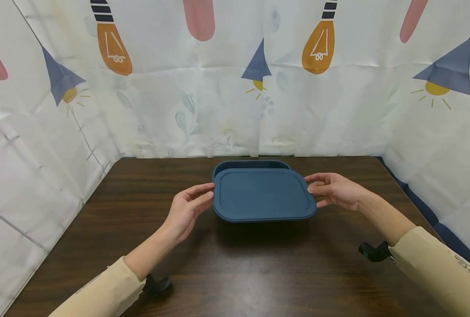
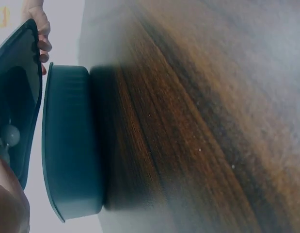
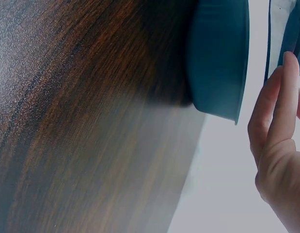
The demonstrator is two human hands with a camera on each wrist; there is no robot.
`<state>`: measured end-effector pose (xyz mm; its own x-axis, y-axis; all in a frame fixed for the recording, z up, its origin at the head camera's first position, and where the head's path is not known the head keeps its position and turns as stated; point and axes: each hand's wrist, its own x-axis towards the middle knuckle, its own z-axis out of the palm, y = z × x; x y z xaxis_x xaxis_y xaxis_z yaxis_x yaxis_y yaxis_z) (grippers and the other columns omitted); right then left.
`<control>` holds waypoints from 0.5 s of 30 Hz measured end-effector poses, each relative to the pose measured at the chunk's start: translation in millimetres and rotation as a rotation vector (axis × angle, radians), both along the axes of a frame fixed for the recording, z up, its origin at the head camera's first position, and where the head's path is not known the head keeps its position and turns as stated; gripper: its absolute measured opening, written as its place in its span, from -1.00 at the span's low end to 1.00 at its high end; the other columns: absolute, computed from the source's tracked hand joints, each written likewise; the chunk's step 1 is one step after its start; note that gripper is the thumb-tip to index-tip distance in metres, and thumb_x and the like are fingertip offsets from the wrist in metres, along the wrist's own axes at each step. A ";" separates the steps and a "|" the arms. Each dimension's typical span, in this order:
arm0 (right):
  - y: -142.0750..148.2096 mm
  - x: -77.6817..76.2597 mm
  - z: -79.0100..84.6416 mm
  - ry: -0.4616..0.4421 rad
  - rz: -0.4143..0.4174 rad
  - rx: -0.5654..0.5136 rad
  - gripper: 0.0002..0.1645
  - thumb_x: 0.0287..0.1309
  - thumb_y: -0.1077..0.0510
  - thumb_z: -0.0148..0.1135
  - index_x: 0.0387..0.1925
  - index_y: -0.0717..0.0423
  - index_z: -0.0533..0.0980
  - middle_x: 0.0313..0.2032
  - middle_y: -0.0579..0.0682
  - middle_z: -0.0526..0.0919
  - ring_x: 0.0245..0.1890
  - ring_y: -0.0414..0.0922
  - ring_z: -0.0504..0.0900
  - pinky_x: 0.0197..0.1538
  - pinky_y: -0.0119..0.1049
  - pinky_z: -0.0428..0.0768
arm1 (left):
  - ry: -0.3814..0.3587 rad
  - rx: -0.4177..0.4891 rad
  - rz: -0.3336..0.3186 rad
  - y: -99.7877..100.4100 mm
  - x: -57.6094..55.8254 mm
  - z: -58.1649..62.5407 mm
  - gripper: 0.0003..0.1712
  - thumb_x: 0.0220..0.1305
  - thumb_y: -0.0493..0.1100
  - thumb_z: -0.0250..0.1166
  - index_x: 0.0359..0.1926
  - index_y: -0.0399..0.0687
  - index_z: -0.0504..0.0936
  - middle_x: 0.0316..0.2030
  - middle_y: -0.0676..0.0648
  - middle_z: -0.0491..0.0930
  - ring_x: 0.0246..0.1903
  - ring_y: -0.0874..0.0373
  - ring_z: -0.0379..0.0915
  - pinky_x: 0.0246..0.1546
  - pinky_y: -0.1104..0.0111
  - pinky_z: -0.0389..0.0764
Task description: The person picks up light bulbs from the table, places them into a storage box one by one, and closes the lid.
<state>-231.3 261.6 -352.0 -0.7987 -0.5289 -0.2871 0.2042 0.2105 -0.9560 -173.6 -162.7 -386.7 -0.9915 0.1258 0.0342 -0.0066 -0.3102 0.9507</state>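
A dark blue rounded-rectangular lid (image 1: 264, 194) is held up over a matching blue box (image 1: 251, 164), whose back rim and part of its inside show behind the lid. My left hand (image 1: 187, 209) pinches the lid's left edge between thumb and fingers. At the opposite short edge, my right hand (image 1: 335, 190) grips the lid with the thumb on the near side. In the left wrist view the lid (image 2: 19, 92) is tilted and apart from the box (image 2: 74, 145), which stands on the table. The right wrist view also shows a gap between lid and box (image 3: 220, 58).
The dark wood-grain table (image 1: 255, 273) reaches back to a white curtain (image 1: 227, 110) printed with lamps and bulbs. More curtain hangs along both sides. Dark straps with small black devices (image 1: 373, 252) sit at both wrists, by the beige sleeves (image 1: 437, 264).
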 end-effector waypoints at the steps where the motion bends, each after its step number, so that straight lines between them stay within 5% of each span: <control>1: -0.1 0.1 0.0 0.001 -0.002 0.001 -0.23 0.53 0.26 0.11 0.53 0.43 -0.01 0.05 0.11 0.62 -0.07 -0.02 0.73 0.00 -0.12 0.73 | -0.006 -0.007 -0.004 -0.3 0.1 0.0 -0.55 0.42 -0.41 0.28 0.27 -0.50 0.50 -0.01 -0.12 0.63 -0.06 0.14 0.65 0.19 0.22 0.57; 15: 0.2 -2.0 -3.8 0.027 -0.017 0.011 -0.23 0.52 0.24 0.13 0.53 0.42 0.01 0.06 0.03 0.63 -0.06 -0.06 0.73 0.00 -0.09 0.73 | -0.125 -0.072 -0.062 -5.7 -4.2 1.4 -0.43 0.43 -0.41 0.25 0.41 -0.41 0.37 -0.04 -0.07 0.62 -0.08 0.18 0.63 0.16 0.28 0.59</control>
